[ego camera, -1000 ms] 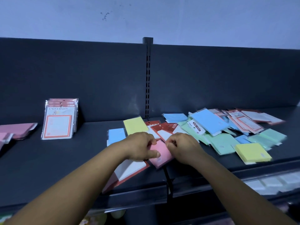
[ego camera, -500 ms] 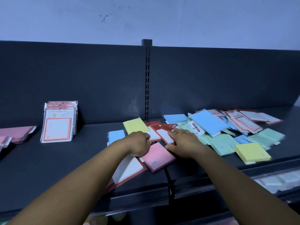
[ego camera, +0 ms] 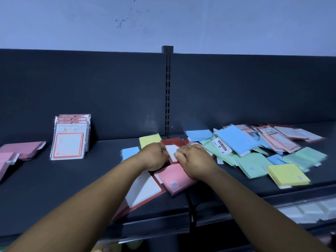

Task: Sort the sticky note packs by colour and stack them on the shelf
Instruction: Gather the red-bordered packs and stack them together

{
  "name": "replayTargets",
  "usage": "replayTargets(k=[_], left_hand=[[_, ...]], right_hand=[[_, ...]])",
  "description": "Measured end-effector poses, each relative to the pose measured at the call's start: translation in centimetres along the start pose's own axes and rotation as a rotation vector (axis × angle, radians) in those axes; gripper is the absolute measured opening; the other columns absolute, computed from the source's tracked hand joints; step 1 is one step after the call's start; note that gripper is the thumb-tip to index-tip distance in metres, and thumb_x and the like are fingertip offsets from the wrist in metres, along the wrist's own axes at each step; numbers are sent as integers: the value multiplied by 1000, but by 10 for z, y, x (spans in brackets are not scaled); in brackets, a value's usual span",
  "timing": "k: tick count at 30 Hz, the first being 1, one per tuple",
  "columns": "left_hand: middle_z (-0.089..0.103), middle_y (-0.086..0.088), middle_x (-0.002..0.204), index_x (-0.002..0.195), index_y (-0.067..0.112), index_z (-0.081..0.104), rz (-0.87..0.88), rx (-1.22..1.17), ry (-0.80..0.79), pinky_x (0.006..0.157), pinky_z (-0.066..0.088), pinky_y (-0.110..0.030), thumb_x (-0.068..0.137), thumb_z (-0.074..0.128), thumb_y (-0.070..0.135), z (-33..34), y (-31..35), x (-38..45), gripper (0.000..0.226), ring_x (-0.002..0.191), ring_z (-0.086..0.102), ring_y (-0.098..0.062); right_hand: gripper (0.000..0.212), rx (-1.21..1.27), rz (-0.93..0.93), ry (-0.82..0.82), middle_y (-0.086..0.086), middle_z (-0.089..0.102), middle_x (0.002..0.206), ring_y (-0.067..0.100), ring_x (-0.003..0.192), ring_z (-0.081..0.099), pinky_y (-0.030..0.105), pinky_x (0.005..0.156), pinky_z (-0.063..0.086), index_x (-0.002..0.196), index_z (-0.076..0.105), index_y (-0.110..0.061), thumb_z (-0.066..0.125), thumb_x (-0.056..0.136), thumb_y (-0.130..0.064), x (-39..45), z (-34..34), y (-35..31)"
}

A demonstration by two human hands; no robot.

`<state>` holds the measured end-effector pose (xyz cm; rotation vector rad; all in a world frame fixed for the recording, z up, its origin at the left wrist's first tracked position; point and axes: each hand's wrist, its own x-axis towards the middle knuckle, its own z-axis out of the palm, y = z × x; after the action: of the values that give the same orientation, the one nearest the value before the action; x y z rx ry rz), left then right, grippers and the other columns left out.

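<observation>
At the far left of the shelf [ego camera: 63,188], a low stack of pink packs [ego camera: 21,150] was seen lying flat, and just right of it the upright white packs with orange frames [ego camera: 70,140] were leaning against the back panel [ego camera: 91,91]; neither group had shifted over the last second. Nearer the middle, a blue pack [ego camera: 129,153] and a yellow pack [ego camera: 149,140] were lying just behind the left hand [ego camera: 154,157].

The left hand had been moved forward off the pink pack [ego camera: 175,178] and was curled at the left edge of the red-bordered pack [ego camera: 172,151]. Whether it pinched that edge could not be told, since its fingertips were hidden. The right hand [ego camera: 195,160], a second earlier also set on the pink pack, had been brought up to the same red-bordered pack, with its fingers bent over the right edge in what was judged a light hold. The pink pack had been left flat near the front lip, partly under the right wrist and overlapping a larger red-edged pack [ego camera: 143,191].

To the right, the mixed heap [ego camera: 254,151] of blue, green and red-framed packs and a yellow pack at the front [ego camera: 288,175] remained unsorted. Sorting was judged barely begun, with the red-bordered pack now the one being taken up.
</observation>
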<state>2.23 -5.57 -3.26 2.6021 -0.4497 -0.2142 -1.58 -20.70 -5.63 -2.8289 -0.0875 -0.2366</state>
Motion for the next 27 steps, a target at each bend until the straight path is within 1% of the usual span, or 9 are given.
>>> replayTargets(k=[2,5,9,13,15,18,20,24,27], left_hand=[[62,-9,122,123,12,57,-25,35,3,92,49,-32,96,46,25,2,1,3,32,109,57,-26],[61,-10,121,122,10,55,-60,81,15,85,46,-31,96,49,32,6,6,7,35,107,57,-27],[61,-5,123,128,15,51,-132,33,68,87,48,-31,90,59,34,6,7,13,43,109,58,-25],[65,-3,105,119,15,54,-179,-56,96,70,50,-28,80,68,29,5,7,15,44,92,61,-21],[62,-4,99,116,10,50,-231,-116,102,61,46,-26,80,70,23,5,10,13,43,86,59,-21],[56,-4,78,95,7,55,-292,-252,109,54,43,-24,79,67,10,6,13,13,20,74,56,-21],[58,-7,76,84,7,56,-303,-366,120,56,46,-26,78,63,4,6,10,14,9,72,57,-23],[72,-15,94,94,0,66,-228,-699,96,79,59,-40,87,62,6,0,11,12,10,85,70,-31],[72,-16,88,92,2,64,-165,-785,83,69,60,-37,88,65,6,-7,16,9,6,74,69,-27]], right_hand=[[42,-155,97,-76,5,51,135,27,127,40,39,104,33,135,48,-19,36,99,-35,2,-2,7],[49,-142,113,-169,5,40,147,28,131,37,39,108,33,148,32,-22,35,99,-31,1,-4,11],[41,90,52,-95,1,47,144,22,132,40,31,109,34,136,51,-25,42,97,-19,-1,-11,7],[49,124,197,-148,5,40,148,26,135,38,37,111,34,144,39,-29,47,96,-29,5,-13,5],[51,140,263,-182,7,48,139,27,126,46,40,105,40,139,41,-24,53,92,-36,11,-14,4],[60,271,386,-185,3,56,124,26,117,50,41,98,45,123,47,-20,70,75,-48,18,-15,3],[65,334,442,-154,2,59,118,26,113,54,41,96,47,119,45,-17,76,68,-44,20,-16,5],[32,590,462,28,4,67,105,22,94,65,39,89,54,92,49,-16,77,76,-22,22,-24,12],[14,768,393,131,2,72,101,20,88,69,40,87,56,93,62,-20,71,83,-16,26,-33,8]])
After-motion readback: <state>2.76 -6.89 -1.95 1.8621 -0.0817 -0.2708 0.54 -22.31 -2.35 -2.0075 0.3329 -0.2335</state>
